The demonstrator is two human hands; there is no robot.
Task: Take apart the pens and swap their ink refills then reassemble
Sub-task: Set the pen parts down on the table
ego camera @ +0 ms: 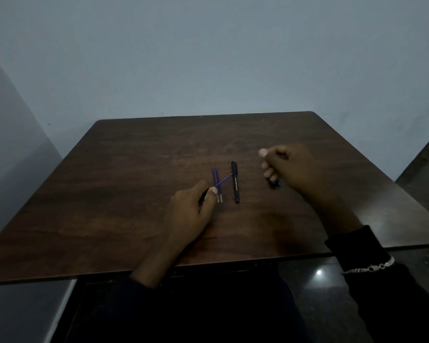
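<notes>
My left hand (192,209) grips a black pen barrel (203,195), and a thin purple refill (224,179) sticks out of it toward the upper right. Two loose blue refills (216,182) lie side by side on the brown table (134,194), just beyond that hand. A whole black pen (235,181) lies upright in the view beside them, its tip end near me. My right hand (286,167) hovers to the right with curled fingers. Under it sits a small dark blue pen part (275,183); whether the fingers hold it is unclear.
The table stands against a pale blue wall (208,58), with a corner at the left. Its front edge runs just above my sleeves. Dark glossy floor (317,273) shows at the right and below.
</notes>
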